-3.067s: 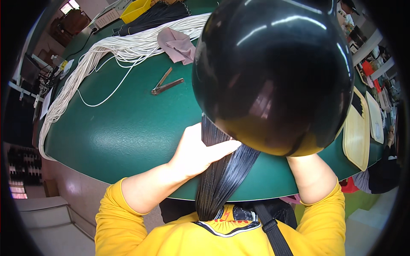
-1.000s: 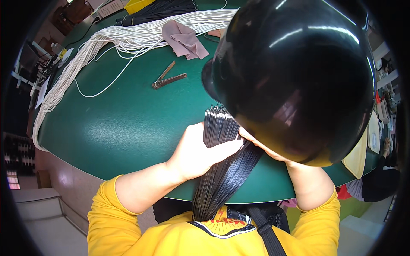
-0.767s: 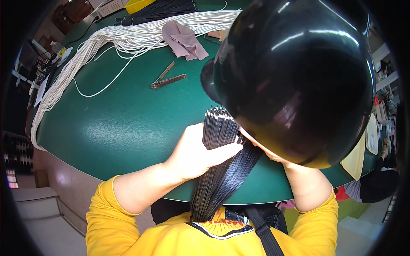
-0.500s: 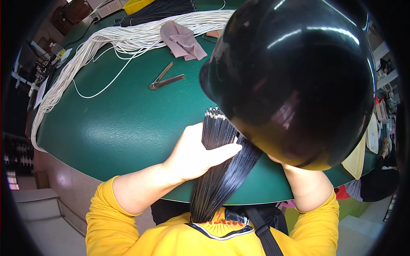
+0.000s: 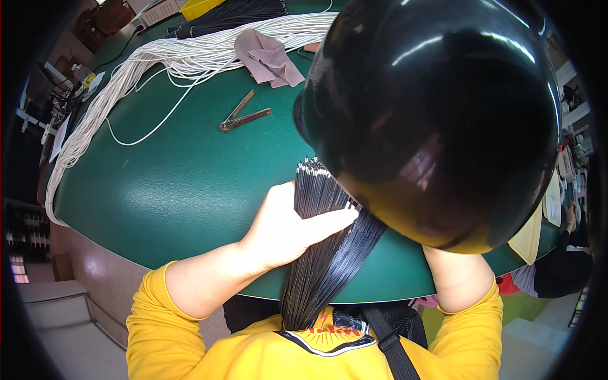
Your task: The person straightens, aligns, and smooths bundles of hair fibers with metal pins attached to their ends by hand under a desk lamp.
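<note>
My left hand (image 5: 278,231) is closed round a thick bundle of thin black wires (image 5: 329,253), thumb across the front. The wires' upper ends are bunched together and show pale, bare-looking tips. Below the hand the bundle hangs down over the table edge toward my yellow top, and part of it fans to the right. A large glossy black dome with a brim, like a helmet (image 5: 430,126), covers the right side of the view. It hides my right hand; only the right forearm (image 5: 459,278) shows below it, so its fingers cannot be seen.
On the green table (image 5: 177,177) lie small metal snips (image 5: 244,119), a mauve cloth (image 5: 269,60) and a long bundle of white cable (image 5: 126,79). More black wires (image 5: 234,18) and a yellow bin (image 5: 199,7) are at the back. Another person's arm (image 5: 571,218) shows far right.
The helmet-like dome has shifted slightly, now covering the bit of my right hand that showed before. My left hand keeps its grip on the wires, almost unmoved.
</note>
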### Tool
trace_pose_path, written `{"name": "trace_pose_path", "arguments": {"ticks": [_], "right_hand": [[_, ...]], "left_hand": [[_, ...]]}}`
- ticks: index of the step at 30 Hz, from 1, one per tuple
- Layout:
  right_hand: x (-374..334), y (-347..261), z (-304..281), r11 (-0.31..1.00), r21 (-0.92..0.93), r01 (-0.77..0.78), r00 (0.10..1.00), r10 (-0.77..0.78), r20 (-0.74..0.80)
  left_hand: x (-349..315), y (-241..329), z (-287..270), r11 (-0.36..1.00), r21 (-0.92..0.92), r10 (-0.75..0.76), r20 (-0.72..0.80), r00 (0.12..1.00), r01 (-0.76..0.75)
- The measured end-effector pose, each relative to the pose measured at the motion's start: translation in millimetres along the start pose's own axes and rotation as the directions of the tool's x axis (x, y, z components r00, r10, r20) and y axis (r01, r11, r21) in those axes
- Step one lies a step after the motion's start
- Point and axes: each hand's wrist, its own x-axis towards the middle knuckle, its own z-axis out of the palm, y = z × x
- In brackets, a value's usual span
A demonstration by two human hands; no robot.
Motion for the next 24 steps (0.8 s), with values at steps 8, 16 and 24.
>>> {"name": "trace_pose_path", "arguments": {"ticks": [8, 16, 24], "right_hand": [[-3.0, -2.3, 10.6, 1.0, 0.007, -0.017, 1.0, 0.017, 0.0], [-7.5, 0.6, -3.9, 1.0, 0.003, -0.031, 1.0, 0.031, 0.001], [-15.1, -0.3, -7.5, 0.999, 0.003, -0.048, 0.999, 0.048, 0.006]], "left_hand": [[0.4, -4.9, 2.3, 1.0, -0.023, 0.003, -0.011, 1.0, -0.003], [0.7, -3.6, 1.2, 0.995, -0.098, -0.01, 0.014, 1.0, 0.011], [0.1, -2.2, -1.3, 0.996, -0.067, -0.051, 0.012, 0.999, 0.052]]}}
